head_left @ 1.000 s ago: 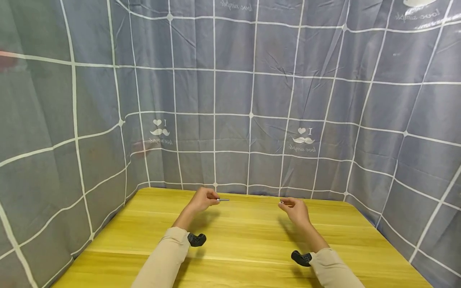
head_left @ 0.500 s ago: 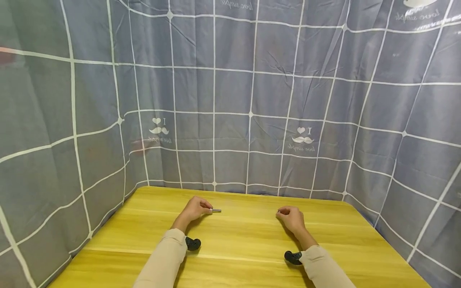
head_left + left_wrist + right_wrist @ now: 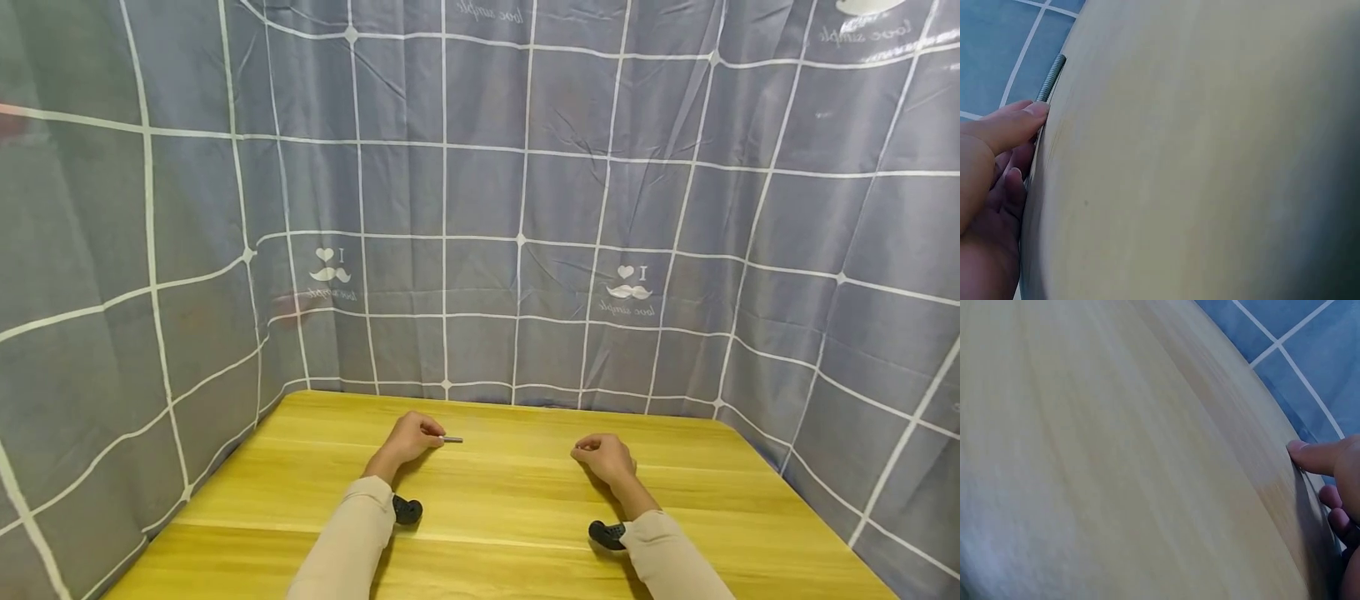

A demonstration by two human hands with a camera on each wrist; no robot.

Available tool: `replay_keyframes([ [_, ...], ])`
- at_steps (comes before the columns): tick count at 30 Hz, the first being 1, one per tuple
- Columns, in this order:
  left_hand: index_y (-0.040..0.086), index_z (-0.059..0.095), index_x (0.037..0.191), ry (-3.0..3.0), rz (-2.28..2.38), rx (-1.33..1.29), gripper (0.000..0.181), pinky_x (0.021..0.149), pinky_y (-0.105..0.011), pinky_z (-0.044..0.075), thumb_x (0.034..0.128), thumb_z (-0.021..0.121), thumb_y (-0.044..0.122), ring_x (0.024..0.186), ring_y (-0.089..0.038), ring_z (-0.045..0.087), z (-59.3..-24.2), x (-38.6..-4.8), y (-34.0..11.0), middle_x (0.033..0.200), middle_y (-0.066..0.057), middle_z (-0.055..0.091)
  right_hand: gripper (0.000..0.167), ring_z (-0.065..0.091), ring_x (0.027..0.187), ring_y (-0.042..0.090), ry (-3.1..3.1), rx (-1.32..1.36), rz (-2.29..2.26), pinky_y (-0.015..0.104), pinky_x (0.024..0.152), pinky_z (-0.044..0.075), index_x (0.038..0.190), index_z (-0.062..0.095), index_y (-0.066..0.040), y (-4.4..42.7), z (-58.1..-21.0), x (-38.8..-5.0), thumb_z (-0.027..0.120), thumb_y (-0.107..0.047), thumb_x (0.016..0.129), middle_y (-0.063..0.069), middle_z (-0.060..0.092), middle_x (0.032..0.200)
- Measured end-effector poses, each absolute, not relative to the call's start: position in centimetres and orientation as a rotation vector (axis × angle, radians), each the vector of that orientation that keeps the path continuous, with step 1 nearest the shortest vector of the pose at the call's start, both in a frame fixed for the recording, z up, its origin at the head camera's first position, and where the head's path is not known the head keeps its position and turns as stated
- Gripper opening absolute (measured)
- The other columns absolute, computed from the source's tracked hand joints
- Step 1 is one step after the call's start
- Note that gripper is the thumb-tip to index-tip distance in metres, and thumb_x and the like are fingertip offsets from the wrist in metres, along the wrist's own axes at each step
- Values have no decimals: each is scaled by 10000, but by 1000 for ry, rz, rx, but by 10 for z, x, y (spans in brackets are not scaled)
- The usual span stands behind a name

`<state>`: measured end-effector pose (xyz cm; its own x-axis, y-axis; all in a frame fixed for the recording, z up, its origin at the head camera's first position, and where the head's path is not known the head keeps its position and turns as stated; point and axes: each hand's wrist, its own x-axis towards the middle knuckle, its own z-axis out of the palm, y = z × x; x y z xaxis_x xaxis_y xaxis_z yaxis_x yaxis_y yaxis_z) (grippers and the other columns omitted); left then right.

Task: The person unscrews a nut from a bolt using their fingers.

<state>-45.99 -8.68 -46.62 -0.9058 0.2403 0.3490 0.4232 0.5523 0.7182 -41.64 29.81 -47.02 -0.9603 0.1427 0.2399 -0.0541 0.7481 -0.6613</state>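
Note:
My left hand pinches a bolt low over the far part of the yellow wooden table. The bolt's threaded end sticks out past the thumb in the left wrist view, pointing right in the head view; its other end is hidden by the fingers. Across a gap to the right, my right hand has thumb and fingertips together on a small metal nut, nearly all of it hidden now. In the right wrist view, the thumb shows close to the tabletop, but the nut does not.
Grey curtains with white grid lines hang behind the table and along both sides. A black wrist device sits at the left cuff, and another black device at the right cuff.
Over the last second both hands have come down and nearer to me, close to the tabletop, still holding the bolt and the nut. In the last half second they have barely moved.

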Motion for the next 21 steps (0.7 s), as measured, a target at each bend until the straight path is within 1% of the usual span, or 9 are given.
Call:
replay_keyframes([
  [5, -15, 793, 943, -2592, -1259, -576, 73, 823, -433, 543, 870, 799, -17, 852, -225, 660, -465, -459, -90, 892, -55, 738, 153, 633, 1089, 416, -2673, -39, 1001, 661, 914, 376, 1023, 806, -131, 297, -469, -417, 791, -250, 927, 141, 734, 1146],
  [12, -37, 780, 993, -2614, -1278, -582, 115, 806, -403, 536, 879, 787, -34, 827, -187, 638, -461, -460, -89, 877, -38, 721, 166, 644, 1065, 398, -2664, -39, 986, 643, 891, 386, 1032, 796, -131, 299, -472, -420, 788, -254, 922, 118, 740, 1142],
  [16, -61, 742, 1120, -2639, -1354, -569, 226, 820, -412, 537, 905, 778, -4, 863, -213, 642, -454, -461, -90, 931, -68, 707, 235, 634, 1104, 398, -2678, -46, 1012, 625, 901, 391, 1095, 784, -126, 301, -467, -422, 764, -301, 941, 144, 717, 1199],
  [18, -55, 708, 1214, -2648, -1402, -535, 300, 817, -429, 546, 933, 764, 34, 899, -247, 646, -450, -462, -92, 998, -100, 695, 287, 616, 1138, 415, -2693, -12, 1043, 610, 940, 413, 1158, 764, -92, 302, -463, -423, 732, -308, 972, 185, 688, 1240],
  [20, -22, 674, 1299, -2657, -1404, -491, 351, 824, -443, 550, 972, 738, 91, 954, -286, 649, -445, -463, -94, 1087, -133, 679, 329, 595, 1166, 441, -2709, 30, 1068, 599, 968, 435, 1218, 732, -48, 304, -458, -424, 697, -296, 1004, 226, 658, 1267],
  [21, -13, 656, 1330, -2652, -1391, -485, 372, 824, -459, 556, 986, 727, 111, 983, -316, 651, -442, -463, -95, 1134, -166, 666, 347, 588, 1172, 457, -2716, 63, 1061, 597, 971, 449, 1241, 715, -21, 305, -454, -425, 681, -284, 1017, 250, 647, 1272],
])
